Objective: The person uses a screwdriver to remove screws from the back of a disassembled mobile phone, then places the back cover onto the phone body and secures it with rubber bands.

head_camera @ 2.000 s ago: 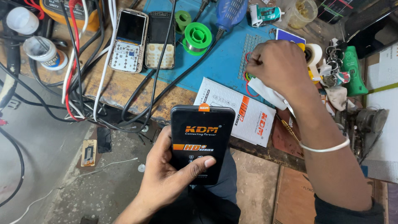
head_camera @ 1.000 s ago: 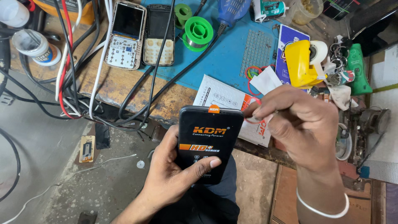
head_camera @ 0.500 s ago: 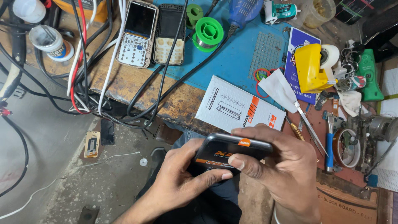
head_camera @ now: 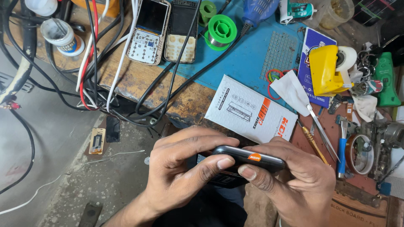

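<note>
Fingers, left hand (head_camera: 181, 168): curled shut around the left end of a black box (head_camera: 248, 156), thumb pressed on its near edge, knuckles uppermost.
Fingers, right hand (head_camera: 301, 180): closed over the right end of the same black box, thumb tip just beside the left thumb tip, under an orange tab on the box edge.
Black box: lower centre of the frame, held edge-on and nearly level between both hands, off the bench (head_camera: 139, 80), over the person's lap.
White carton (head_camera: 252, 110): flat on the bench just above the hands, tilted, orange stripe and a line drawing on its face, lower corner hidden behind the right hand.
Blue mat (head_camera: 252, 54): upper centre, under the top corner of the white carton.
2 opened keypad phones (head_camera: 166, 31): side by side at upper centre-left, crossed by black cables.
Green solder spool (head_camera: 221, 31): just right of the phones, on the mat edge.
Yellow tape dispenser (head_camera: 330, 69): upper right, a white roll on it.
White cloth scrap (head_camera: 290, 90): between carton and dispenser, touching a red and green elastic loop.
Tweezers (head_camera: 322, 132): right of the carton, slanting down to the right, beside a brass-handled tool.
Cable tangle (head_camera: 94, 63): upper left, black, white and red, spilling over the bench edge.
Floor (head_camera: 63, 168): grey concrete at lower left, a small circuit piece and a white wire lying there.
</note>
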